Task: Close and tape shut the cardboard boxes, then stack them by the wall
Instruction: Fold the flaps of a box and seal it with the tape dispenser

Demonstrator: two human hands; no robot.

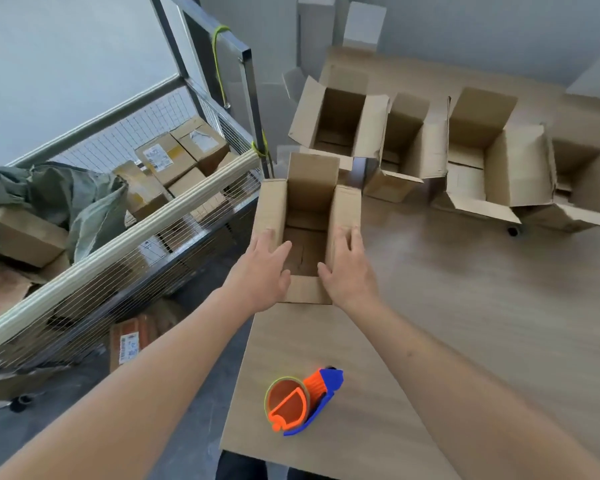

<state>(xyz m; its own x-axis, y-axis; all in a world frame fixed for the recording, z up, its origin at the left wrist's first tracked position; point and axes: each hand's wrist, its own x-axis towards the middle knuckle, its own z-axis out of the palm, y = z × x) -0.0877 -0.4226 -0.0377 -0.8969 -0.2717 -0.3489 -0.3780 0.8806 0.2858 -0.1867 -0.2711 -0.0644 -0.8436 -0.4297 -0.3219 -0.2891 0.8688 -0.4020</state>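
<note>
An open cardboard box [310,188] stands near the table's left edge, all its top flaps up or outward. My left hand [262,268] lies flat with straight fingers against its left flap. My right hand [349,266] lies the same way against its right flap. The box's near flap [307,289] sticks out between my wrists. An orange and blue tape dispenser [302,400] lies on the table close to me, apart from both hands.
Several more open cardboard boxes [478,150] stand in a row across the wooden table [482,306]. To the left is a wire cage trolley [125,237] filled with parcels and a green sack. A grey wall [465,29] runs behind the table.
</note>
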